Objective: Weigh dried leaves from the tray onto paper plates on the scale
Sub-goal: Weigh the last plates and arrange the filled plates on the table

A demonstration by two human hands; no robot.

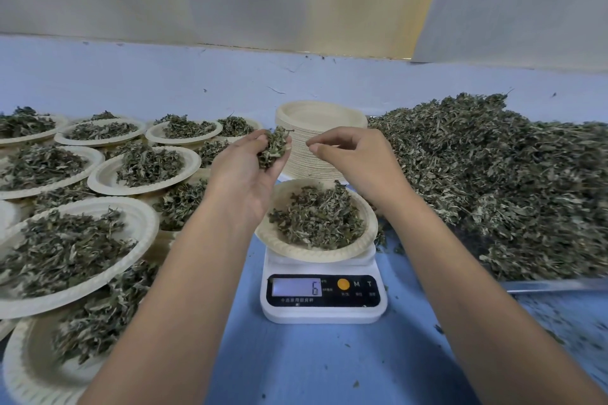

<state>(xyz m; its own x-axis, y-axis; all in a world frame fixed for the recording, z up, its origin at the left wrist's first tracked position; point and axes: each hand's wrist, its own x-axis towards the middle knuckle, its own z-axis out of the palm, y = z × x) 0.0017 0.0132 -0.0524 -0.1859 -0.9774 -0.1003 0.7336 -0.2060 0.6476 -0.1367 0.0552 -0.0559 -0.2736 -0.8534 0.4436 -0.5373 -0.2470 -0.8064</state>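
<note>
A white digital scale (324, 309) stands in the middle of the blue table, and its display reads 6. On it rests a paper plate (289, 248) with a heap of dried leaves (319, 217). My left hand (250, 171) is cupped palm-up above the plate's left rim and holds a small clump of dried leaves (273, 146). My right hand (355, 158) hovers beside it, above the plate, fingertips pinched together; whether anything is between them is too small to see. A big pile of dried leaves (493, 174) lies on a metal tray (556, 284) at the right.
A tall stack of unused paper plates (316, 128) stands behind the scale. Several filled paper plates (79, 240) are stacked in overlapping layers over the left side of the table. Loose leaf bits lie scattered at the front right. A pale wall runs along the back.
</note>
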